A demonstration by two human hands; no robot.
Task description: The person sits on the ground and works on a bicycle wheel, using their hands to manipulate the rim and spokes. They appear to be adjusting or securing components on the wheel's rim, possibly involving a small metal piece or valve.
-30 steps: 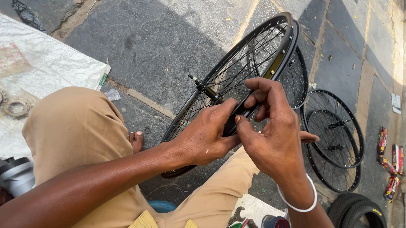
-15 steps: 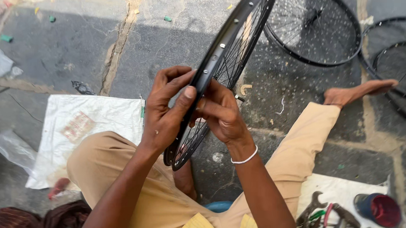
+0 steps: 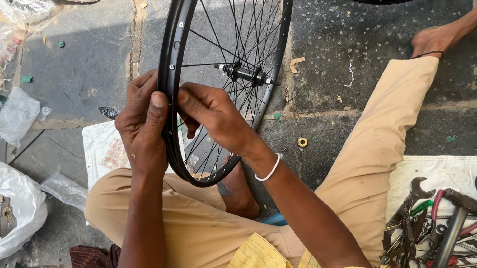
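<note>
Over rough stone paving, left hand (image 3: 142,126) and right hand (image 3: 214,115) grip a glossy black spoked wheel rim (image 3: 173,68).

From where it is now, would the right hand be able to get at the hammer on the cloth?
Probably yes: the right hand is at the wheel rim, and the hammer lies uncovered on that side.

View: one head-worn camera, no second view.
Facing: steeply down over the lap to the stone floor (image 3: 82,75).
Nearness: close above the fingers (image 3: 157,102).
</note>
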